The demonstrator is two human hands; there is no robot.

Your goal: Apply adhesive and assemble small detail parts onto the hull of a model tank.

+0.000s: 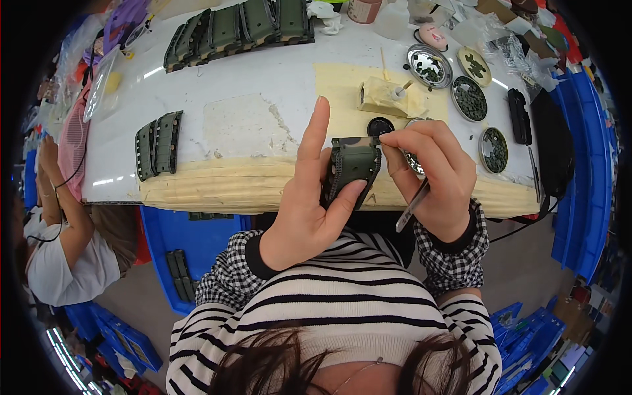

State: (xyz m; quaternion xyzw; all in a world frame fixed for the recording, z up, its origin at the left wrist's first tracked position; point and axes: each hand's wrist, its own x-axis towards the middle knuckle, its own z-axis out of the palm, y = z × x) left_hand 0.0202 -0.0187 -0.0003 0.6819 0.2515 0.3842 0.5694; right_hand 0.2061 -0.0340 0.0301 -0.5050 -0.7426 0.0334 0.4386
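A curved dark green part with camouflage patches and small studs along its edges (352,164) is held up over the near table edge. My left hand (299,207) grips it, thumb across its lower front and index finger pointing up; the other fingers are mostly hidden behind. At the part's upper right corner, my right hand (441,178) pinches with thumb and index finger, touching or almost touching it. Whatever is between those fingertips is too small to make out. A slim metal tool, like tweezers (413,207), lies in the right palm, pointing down to the left.
Similar green parts stand in a row (240,29) at the back, with more (159,145) at left. Metal dishes of small dark green pieces (469,99) sit at right, near a tape-wrapped block (388,99). A blue bin (158,243) is below left; another person's arm (72,217) is beyond.
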